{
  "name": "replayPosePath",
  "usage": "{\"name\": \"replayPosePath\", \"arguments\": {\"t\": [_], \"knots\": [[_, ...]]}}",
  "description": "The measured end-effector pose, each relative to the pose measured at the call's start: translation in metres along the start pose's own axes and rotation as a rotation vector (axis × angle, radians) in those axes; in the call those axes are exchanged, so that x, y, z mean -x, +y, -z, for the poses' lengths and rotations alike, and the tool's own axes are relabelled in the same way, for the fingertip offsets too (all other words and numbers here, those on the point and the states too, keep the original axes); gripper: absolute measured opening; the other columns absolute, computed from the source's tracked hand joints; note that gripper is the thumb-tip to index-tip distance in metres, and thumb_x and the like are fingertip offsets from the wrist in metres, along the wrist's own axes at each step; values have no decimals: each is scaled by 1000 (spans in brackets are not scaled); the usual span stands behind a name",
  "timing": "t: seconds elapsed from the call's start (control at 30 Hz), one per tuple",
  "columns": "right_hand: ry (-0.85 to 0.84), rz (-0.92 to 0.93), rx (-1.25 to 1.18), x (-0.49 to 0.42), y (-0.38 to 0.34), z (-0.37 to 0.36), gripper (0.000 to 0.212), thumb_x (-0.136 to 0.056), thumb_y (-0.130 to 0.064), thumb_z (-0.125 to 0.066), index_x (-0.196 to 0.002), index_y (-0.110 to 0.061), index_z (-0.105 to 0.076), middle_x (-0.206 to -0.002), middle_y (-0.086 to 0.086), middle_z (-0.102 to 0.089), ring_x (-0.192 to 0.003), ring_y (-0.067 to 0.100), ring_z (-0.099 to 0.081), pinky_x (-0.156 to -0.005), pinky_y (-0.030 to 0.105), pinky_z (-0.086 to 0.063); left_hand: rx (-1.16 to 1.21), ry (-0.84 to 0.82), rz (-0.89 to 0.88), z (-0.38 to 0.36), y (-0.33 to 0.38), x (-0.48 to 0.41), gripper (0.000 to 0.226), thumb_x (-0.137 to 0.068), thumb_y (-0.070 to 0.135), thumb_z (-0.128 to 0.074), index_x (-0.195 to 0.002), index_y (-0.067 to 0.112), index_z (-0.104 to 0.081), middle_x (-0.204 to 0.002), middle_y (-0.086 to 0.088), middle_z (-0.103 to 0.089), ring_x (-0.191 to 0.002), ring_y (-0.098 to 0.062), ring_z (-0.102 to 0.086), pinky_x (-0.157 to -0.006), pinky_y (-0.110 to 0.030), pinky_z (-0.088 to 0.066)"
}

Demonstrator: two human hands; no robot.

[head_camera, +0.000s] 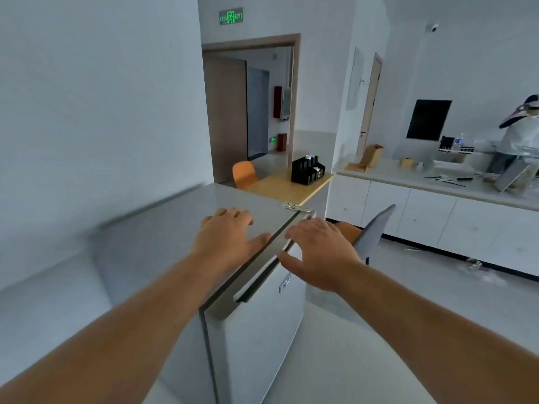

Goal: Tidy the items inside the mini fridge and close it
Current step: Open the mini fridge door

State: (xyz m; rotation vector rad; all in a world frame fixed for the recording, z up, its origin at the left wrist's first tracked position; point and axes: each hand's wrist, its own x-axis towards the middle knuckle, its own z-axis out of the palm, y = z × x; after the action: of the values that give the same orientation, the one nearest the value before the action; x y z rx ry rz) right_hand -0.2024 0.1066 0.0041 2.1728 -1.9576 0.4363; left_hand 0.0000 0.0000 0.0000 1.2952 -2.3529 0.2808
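The closed grey metal mini fridge door (256,330) blocked the inside; open pale floor (364,330) lay right of it.

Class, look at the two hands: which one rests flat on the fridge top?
The left hand lies flat on the fridge top; the right hand reaches past its front edge, over the door.

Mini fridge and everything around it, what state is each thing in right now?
Mini fridge door: looks closed.
Left hand: open, flat on the fridge top.
Right hand: open, fingers at the door's top edge.
Doorway door: open.
Orange chair: empty, at the wooden table.
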Motion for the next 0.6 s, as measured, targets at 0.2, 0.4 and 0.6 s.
{"name": "replayPosePath", "arguments": {"t": [0.2, 0.4, 0.6], "knots": [[-35, 77, -43, -3, -27, -49, 44, -98, -62, -42, -112, -26, -63, -115, -4, -59, -111, 16, -49, -104, 37, -41, 76, -154, 36, -35, -20, 17, 61, -88, 80, -37, -113, 29, -59, -115, 2, -65, -106, -22, -56, -87, -42, -49], [102, 2, -205, 3, -38, -86, 26, -99, -43, -47, -88, -23, -59, -93, -6, -49, -96, 15, -44, -80, 35, -47, 155, -99, 79, -47, -22, 19, 41, -90, 62, -51, -106, 24, -59, -107, 1, -64, -103, -25, -55, -80, -41, -45], [183, -14, -271, 7, -37, -96, 28, -99, -40, -45, -90, -22, -64, -92, -7, -56, -95, 14, -47, -81, 31, -46, 200, -83, 103, -46, -24, 18, 40, -88, 64, -53, -103, 27, -61, -101, 5, -63, -100, -22, -55, -79, -40, -44]]}}
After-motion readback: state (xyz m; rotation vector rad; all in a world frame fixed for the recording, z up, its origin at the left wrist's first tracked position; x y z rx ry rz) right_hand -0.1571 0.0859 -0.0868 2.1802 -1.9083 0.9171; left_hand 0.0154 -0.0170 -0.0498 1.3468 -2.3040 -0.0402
